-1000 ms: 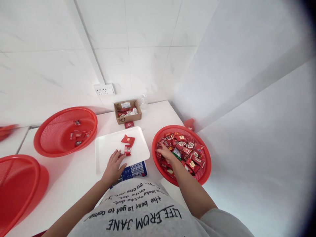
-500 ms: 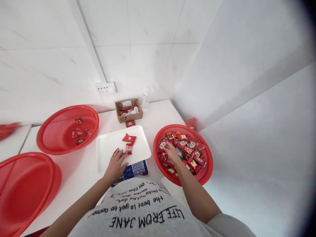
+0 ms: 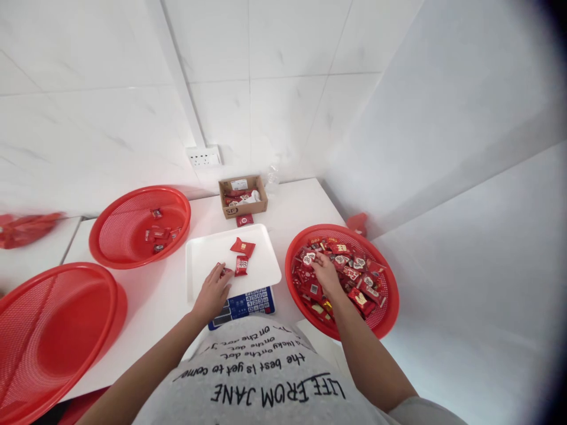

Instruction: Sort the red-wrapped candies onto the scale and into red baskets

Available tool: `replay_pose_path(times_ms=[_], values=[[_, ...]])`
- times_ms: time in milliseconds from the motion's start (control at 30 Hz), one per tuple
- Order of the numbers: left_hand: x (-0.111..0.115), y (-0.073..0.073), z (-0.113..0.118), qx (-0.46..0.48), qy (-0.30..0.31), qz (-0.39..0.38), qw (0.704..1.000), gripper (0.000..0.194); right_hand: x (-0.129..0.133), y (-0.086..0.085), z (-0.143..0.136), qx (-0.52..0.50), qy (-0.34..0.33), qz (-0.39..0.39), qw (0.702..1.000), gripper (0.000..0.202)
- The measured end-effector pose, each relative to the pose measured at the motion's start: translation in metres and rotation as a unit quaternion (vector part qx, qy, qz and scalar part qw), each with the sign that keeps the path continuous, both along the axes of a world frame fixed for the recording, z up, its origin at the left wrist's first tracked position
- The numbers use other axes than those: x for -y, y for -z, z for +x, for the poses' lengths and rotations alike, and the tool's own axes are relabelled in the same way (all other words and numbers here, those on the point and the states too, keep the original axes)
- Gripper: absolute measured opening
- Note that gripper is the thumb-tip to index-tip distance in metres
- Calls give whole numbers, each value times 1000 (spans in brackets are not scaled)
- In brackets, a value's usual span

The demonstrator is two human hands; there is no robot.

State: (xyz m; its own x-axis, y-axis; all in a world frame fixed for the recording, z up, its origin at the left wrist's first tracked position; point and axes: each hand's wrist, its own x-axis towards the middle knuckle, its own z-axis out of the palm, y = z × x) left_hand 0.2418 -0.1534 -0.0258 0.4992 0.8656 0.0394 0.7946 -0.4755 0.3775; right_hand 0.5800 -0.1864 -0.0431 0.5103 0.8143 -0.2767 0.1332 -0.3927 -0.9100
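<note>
On the white tray (image 3: pixel 199 257), my left hand (image 3: pixel 213 295) has its fingers closed about a small red snack packet (image 3: pixel 225 271), partly hidden by them. Beside it on the tray lie a red packet with a white label (image 3: pixel 241 265) and a red packet with a gold mark (image 3: pixel 243 247). My right hand (image 3: pixel 326 275) reaches into the right red basket (image 3: pixel 391 295), which is heaped with red snack packets. Its thumb and fingertips pinch a red packet with a white printed patch (image 3: pixel 309 258). A blue scale (image 3: pixel 239 307) with number keys shows under the tray.
A cardboard box (image 3: pixel 243 208) of red packets stands at the back, with a single red packet (image 3: pixel 244 220) before it. Left of the tray, one red basket (image 3: pixel 110 230) holds several small packets; another basket (image 3: pixel 66 330) sits nearer. A wall socket (image 3: pixel 204 156) is behind.
The view has shifted left, so everything sits further right. My right hand stays in the basket among the packets, and a packet with a square code now shows by it. My left hand remains on the tray.
</note>
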Motion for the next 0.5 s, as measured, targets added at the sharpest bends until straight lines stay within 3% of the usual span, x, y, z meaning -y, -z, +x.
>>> replay_pose_path(times_ms=[200, 367, 500], values=[[-15, -10, -1, -20, -27, -2, 999, 39, 2, -1, 0, 34, -11, -2, 999, 45], [-29, -17, 3, -44, -36, -15, 998, 40, 0, -21, -9, 107, -9, 32, 994, 43], [-35, -18, 6, -46, -53, -25, 997, 41, -7, -36, -35, 57, -57, 72, 994, 44]])
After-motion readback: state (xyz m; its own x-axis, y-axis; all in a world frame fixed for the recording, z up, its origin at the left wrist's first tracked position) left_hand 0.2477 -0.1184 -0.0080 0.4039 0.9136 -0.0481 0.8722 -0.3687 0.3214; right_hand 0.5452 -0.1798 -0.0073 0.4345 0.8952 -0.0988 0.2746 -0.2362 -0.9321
